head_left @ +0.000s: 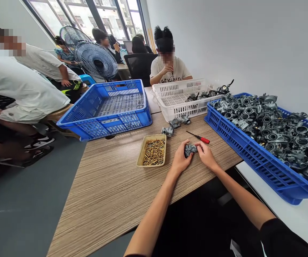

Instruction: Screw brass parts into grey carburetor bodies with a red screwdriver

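Note:
Near the table's front edge, my left hand (pixel 181 158) is wrapped round the left side of a grey metal part (pixel 190 150). The fingers of my right hand (pixel 205 155) close on the same part from the right. Just beyond my hands lies a screwdriver with a red handle (pixel 204 140). A small tray (pixel 138 160) full of brass-coloured pieces (pixel 154 152) stands to the left of my left hand. Two or so loose metal assemblies (pixel 168 131) lie on the table behind the tray and the screwdriver.
A blue crate (pixel 105 123) stands at the back left, beside a white crate (pixel 182 114) holding a few metal assemblies. At the right, another blue crate (pixel 261 162) is heaped with assemblies. A person (pixel 179 66) sits across the table; others sit at the left and behind.

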The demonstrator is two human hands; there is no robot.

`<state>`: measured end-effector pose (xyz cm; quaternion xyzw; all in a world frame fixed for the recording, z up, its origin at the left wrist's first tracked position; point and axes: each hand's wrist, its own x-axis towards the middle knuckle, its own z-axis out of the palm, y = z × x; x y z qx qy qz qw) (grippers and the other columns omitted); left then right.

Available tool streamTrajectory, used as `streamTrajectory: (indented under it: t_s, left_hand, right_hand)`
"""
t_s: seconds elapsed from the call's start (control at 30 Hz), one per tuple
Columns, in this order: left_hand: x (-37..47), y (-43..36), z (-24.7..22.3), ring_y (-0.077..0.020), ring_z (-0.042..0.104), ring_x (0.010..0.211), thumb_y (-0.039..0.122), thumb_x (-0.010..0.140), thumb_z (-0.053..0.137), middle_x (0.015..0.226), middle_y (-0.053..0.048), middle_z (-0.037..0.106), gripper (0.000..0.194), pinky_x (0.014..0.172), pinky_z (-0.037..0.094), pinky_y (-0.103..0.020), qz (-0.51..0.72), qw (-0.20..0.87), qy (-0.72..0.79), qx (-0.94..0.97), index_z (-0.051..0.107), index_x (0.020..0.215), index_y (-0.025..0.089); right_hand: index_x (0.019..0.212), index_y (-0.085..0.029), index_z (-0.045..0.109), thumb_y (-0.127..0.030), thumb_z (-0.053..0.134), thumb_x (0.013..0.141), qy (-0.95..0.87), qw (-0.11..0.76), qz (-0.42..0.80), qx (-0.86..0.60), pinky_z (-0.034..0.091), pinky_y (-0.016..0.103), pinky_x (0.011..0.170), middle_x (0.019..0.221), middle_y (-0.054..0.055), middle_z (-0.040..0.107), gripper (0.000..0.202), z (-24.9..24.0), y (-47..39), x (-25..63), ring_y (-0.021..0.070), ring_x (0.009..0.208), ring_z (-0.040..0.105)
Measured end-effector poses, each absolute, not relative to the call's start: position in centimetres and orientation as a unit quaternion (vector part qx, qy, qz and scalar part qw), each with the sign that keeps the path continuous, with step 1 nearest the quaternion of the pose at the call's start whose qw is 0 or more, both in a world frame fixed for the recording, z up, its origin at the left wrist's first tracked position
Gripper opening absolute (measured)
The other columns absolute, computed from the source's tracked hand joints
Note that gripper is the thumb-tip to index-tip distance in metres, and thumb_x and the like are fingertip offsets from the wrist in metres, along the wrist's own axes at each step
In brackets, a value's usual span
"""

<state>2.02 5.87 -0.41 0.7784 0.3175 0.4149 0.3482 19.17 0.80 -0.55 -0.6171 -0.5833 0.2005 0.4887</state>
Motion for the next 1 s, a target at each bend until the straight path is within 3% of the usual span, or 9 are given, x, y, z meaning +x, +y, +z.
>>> streamTrajectory:
  t_s: [0.3, 0.6, 0.77, 1.0]
  left_hand:
    - [2.3, 5.6, -0.8, -0.0277, 0.058, 0.139, 0.011, 0.085, 0.066, 0.149, -0.012, 0.061, 0.062, 0.122, 0.044, -0.051, 0.419, 0.299, 0.329, 0.792, 0.050, 0.143, 0.024]
    - [2.7, 4.1, 0.1, -0.0271, 0.052, 0.142, 0.002, 0.085, 0.052, 0.158, -0.008, 0.055, 0.071, 0.122, 0.046, -0.050, 0.348, 0.215, 0.251, 0.877, 0.047, 0.152, 0.026]
    - [4.3, 2.3, 0.4, -0.0280, 0.053, 0.142, 0.002, 0.088, 0.046, 0.164, -0.006, 0.049, 0.072, 0.122, 0.046, -0.048, 0.295, 0.184, 0.225, 0.910, 0.043, 0.156, 0.027]
    - [3.9, 2.9, 0.4, -0.0352, 0.035, 0.157, 0.014, 0.078, 0.073, 0.166, -0.015, 0.040, 0.096, 0.129, 0.036, -0.056, 0.383, 0.284, 0.238, 0.846, 0.029, 0.163, 0.024]
  right_hand:
    - [0.105, -0.025, 0.064, -0.034, 0.044, 0.101, -0.565, 0.513, 0.222, -0.607, 0.057, 0.041, 0.095, 0.107, 0.008, 0.075, 0.022, -0.6, 0.7, 19.1, 0.0251, 0.103, 0.072]
    - [0.108, -0.024, 0.063, -0.054, 0.040, 0.106, -0.504, 0.570, 0.214, -0.612, 0.060, 0.041, 0.087, 0.104, 0.010, 0.073, 0.038, -0.8, 0.5, 19.4, 0.0250, 0.094, 0.071]
    - [0.103, -0.023, 0.063, -0.060, 0.037, 0.106, -0.478, 0.591, 0.192, -0.621, 0.056, 0.043, 0.097, 0.107, 0.010, 0.071, 0.045, -1.0, 0.5, 20.1, 0.0258, 0.102, 0.067]
    - [0.101, -0.024, 0.063, -0.062, 0.036, 0.105, -0.470, 0.579, 0.208, -0.633, 0.058, 0.037, 0.078, 0.098, 0.009, 0.072, 0.047, -1.4, 0.9, 19.9, 0.0242, 0.087, 0.069]
